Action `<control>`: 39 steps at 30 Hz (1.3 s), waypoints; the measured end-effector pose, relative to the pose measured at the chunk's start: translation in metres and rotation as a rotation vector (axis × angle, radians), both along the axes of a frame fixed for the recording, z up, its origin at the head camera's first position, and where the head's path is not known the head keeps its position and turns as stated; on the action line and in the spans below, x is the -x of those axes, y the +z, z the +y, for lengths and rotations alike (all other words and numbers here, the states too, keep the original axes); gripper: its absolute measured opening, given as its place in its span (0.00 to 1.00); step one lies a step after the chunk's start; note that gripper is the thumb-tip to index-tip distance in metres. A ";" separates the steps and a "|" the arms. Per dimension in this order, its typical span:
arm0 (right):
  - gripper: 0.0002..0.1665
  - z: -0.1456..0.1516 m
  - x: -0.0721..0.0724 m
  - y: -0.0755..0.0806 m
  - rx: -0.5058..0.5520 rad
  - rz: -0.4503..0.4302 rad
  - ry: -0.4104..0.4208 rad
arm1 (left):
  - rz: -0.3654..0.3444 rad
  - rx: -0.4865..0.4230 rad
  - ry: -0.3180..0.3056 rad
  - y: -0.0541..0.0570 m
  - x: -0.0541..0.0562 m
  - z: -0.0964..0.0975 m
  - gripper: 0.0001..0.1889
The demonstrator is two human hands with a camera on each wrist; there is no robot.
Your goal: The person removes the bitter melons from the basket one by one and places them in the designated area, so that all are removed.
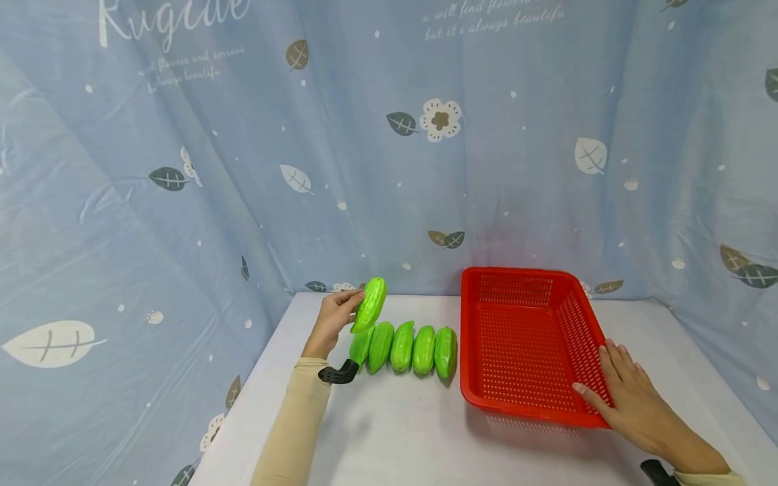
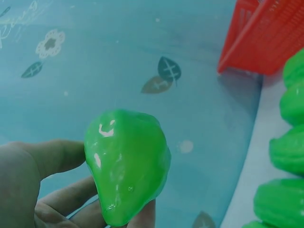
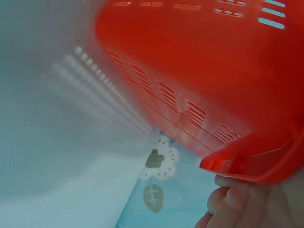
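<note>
My left hand [image 1: 335, 317] holds a bright green bitter melon [image 1: 369, 305] between thumb and fingers, raised above the table's back left part. In the left wrist view the same melon [image 2: 128, 164] points its tapered end at the camera. Below it, several more bitter melons [image 1: 402, 347] lie side by side in a row, partly overlapped by the held one. My right hand [image 1: 644, 405] rests on the right rim of a red plastic basket [image 1: 516, 405], fingers extended and thumb spread over the near corner. The right wrist view has the fingers [image 3: 247, 204] against the rim's outer side.
The perforated basket stands right of the melon row, close to the last one, with nothing in it. A white table [image 1: 389, 432] carries everything. Behind and at the sides hangs a blue curtain [image 1: 516, 169] with leaf and flower prints, meeting the table's back edge.
</note>
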State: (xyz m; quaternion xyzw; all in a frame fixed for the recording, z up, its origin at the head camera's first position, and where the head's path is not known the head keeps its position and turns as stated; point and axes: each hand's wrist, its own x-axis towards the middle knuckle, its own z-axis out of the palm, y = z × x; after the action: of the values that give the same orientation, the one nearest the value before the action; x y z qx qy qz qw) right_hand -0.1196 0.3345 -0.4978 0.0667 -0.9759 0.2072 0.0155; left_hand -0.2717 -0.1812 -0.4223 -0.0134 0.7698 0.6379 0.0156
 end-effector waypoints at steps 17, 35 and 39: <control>0.60 0.003 -0.001 0.000 0.010 0.021 0.013 | -0.019 0.034 0.106 -0.021 0.005 -0.038 0.23; 0.60 0.001 -0.003 -0.001 0.013 0.008 0.003 | -0.081 0.102 0.164 -0.051 0.005 -0.061 0.25; 0.61 0.001 -0.002 0.000 0.020 0.009 -0.001 | -0.085 0.099 0.173 -0.055 0.009 -0.064 0.25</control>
State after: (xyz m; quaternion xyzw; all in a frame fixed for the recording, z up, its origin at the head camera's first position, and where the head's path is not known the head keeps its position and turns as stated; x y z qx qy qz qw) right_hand -0.1172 0.3356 -0.4981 0.0672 -0.9738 0.2165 0.0207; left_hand -0.2804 -0.2452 -0.4769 -0.1076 0.7949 0.5971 -0.0077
